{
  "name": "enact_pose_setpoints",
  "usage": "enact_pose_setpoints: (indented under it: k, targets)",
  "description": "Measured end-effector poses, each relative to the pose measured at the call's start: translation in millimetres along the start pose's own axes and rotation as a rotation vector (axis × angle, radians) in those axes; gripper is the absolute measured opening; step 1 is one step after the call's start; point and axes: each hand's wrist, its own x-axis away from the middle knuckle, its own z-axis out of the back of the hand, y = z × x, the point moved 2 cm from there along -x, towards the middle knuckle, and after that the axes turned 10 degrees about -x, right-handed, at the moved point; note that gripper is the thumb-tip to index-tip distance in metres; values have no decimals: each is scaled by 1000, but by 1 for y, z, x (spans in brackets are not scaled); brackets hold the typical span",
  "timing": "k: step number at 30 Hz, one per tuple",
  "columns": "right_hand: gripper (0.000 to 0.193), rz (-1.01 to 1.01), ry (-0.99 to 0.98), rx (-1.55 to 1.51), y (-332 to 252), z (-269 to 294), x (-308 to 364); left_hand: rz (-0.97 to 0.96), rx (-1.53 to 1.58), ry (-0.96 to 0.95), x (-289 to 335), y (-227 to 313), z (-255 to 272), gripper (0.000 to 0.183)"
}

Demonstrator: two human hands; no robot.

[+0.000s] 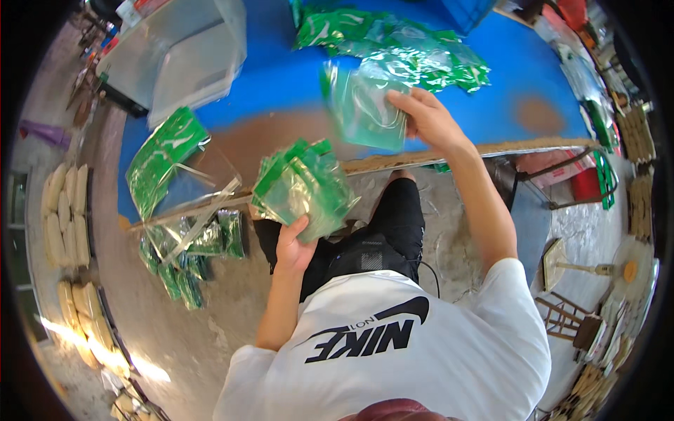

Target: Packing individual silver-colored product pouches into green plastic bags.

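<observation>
A thick stack of green packets [303, 188] is held fanned and tilted, below the table edge. A single green packet [364, 107], blurred and seemingly see-through, is held flat above the blue table, near the loose pile

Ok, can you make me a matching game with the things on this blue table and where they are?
Things:
1. single green packet
2. stack of green packets
3. loose heap of green packets
4. clear plastic bags

Places:
A. held in the left hand
B. far left part of the blue table
C. held in the right hand
D. far side of the table, beyond the right hand

Pairs: 1-C, 2-A, 3-D, 4-B
</observation>
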Motion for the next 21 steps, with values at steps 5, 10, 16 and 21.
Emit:
enact_pose_setpoints:
  k: [5, 10, 16, 21]
  targets:
    - [42, -55, -64, -457, -19, -99, 40, -130, -138, -4, -1, 2, -27, 58]
    - [43, 248, 86, 77, 0, -129, 59, -149, -100, 124, -5, -3, -28, 61]
    - [44, 566, 441, 513, 25, -87, -7, -82, 29, 75, 5, 8, 2, 68]
    - [35, 699, 105, 715, 25, -114, 20, -141, 186, -54, 11, 14, 52, 69]
